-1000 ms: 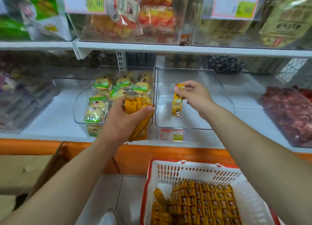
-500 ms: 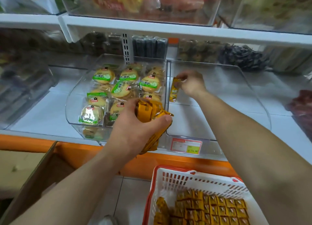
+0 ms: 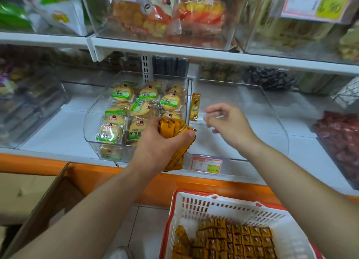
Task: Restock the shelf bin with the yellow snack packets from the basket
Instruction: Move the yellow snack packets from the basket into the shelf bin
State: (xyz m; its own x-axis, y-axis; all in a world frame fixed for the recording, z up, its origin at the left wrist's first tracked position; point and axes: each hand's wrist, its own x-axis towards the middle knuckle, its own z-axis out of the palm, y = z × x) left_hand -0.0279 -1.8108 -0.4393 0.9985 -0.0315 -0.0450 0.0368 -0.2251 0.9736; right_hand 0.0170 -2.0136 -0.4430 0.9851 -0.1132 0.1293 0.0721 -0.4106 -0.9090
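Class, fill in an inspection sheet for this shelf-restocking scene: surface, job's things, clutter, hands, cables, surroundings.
Surface: white shelf, orange front edge.
Job's things: clear bin holds one yellow packet by its left wall; basket below holds rows of packets.
Clutter: biscuit bin beside it; cardboard box lower left.
Hands: left hand grips a bundle of packets; right hand over the clear bin, holds nothing, blurred.
Cables: nothing seen.
Surroundings: upper shelf with snack bins; price tag on clear bin's front.
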